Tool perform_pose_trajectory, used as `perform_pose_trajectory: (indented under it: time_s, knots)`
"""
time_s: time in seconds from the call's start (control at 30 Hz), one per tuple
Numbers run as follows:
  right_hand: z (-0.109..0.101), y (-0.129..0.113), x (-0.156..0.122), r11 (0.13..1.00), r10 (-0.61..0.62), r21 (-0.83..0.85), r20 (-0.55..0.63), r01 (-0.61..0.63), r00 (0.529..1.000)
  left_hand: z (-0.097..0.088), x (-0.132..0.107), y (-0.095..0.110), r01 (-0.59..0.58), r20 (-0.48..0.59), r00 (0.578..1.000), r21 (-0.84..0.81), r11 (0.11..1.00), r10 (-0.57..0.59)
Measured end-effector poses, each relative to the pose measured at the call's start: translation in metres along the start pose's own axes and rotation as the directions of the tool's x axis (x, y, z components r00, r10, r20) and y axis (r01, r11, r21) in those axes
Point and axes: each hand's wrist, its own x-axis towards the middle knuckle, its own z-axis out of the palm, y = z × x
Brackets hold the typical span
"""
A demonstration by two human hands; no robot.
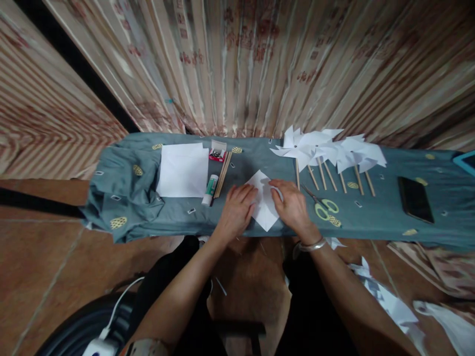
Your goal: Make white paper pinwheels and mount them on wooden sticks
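Observation:
A white square of paper lies turned like a diamond on the cloth-covered table, with a crease down its middle. My left hand rests on its left corner, fingers stretched out over the paper. On the opposite corner lies my right hand, its fingers bent and the thumb apart from the index finger. Both hands hide the side corners of the sheet. Just right of my right hand are scissors with green handles. Left of my left hand lie thin wooden sticks and a glue stick.
A stack of white paper lies at left, beside a small red box of metal pins. Several white paper pinwheels on sticks lie at the back right. A dark phone is farther right. Paper scraps lie below the table.

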Motion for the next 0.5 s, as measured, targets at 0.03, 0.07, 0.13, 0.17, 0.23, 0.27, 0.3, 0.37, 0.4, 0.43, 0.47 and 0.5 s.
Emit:
perform_pose_trajectory:
  time_s: [0.03,0.07,0.13,0.17,0.23,0.27,0.3,0.37,0.4,0.43,0.47,0.5]
  knots:
    - [0.005,-0.013,0.005,0.999,-0.018,0.028,0.025,0.018,1.0,-0.011,-0.002,-0.009,0.052,-0.07,0.996,0.016,0.999,-0.051]
    - [0.012,-0.025,0.009,0.998,-0.035,0.056,0.05,0.032,0.998,-0.022,-0.005,-0.019,0.127,-0.14,0.983,0.042,0.991,-0.12]
    - [0.025,-0.046,0.017,0.994,-0.046,0.099,0.095,0.036,0.994,-0.039,-0.014,-0.039,0.302,-0.228,0.935,0.115,0.946,-0.271]
    - [0.031,-0.055,0.02,0.993,-0.048,0.115,0.112,0.035,0.993,-0.045,-0.019,-0.048,0.368,-0.231,0.916,0.151,0.917,-0.329]
    - [0.04,-0.067,0.023,0.989,-0.057,0.139,0.136,0.038,0.989,-0.05,-0.028,-0.061,0.414,-0.16,0.908,0.201,0.888,-0.388]
    - [0.043,-0.071,0.023,0.988,-0.061,0.15,0.143,0.039,0.988,-0.049,-0.032,-0.065,0.42,-0.13,0.907,0.223,0.88,-0.4]
    - [0.045,-0.074,0.022,0.986,-0.063,0.161,0.148,0.039,0.987,-0.048,-0.034,-0.067,0.421,-0.107,0.907,0.24,0.874,-0.408]
    - [0.045,-0.077,0.018,0.982,-0.059,0.188,0.149,0.03,0.987,-0.046,-0.035,-0.069,0.431,-0.09,0.902,0.257,0.865,-0.423]
    - [0.044,-0.078,0.015,0.979,-0.053,0.204,0.148,0.021,0.988,-0.046,-0.035,-0.069,0.444,-0.093,0.895,0.25,0.86,-0.436]
    - [0.043,-0.078,0.013,0.975,-0.042,0.224,0.145,0.008,0.988,-0.047,-0.034,-0.07,0.463,-0.101,0.886,0.228,0.856,-0.452]
    - [0.041,-0.078,0.01,0.969,-0.024,0.247,0.142,-0.012,0.99,-0.049,-0.033,-0.07,0.486,-0.114,0.874,0.187,0.854,-0.473]
    - [0.04,-0.077,0.007,0.96,0.002,0.277,0.138,-0.04,0.99,-0.052,-0.033,-0.07,0.508,-0.128,0.86,0.119,0.853,-0.494]
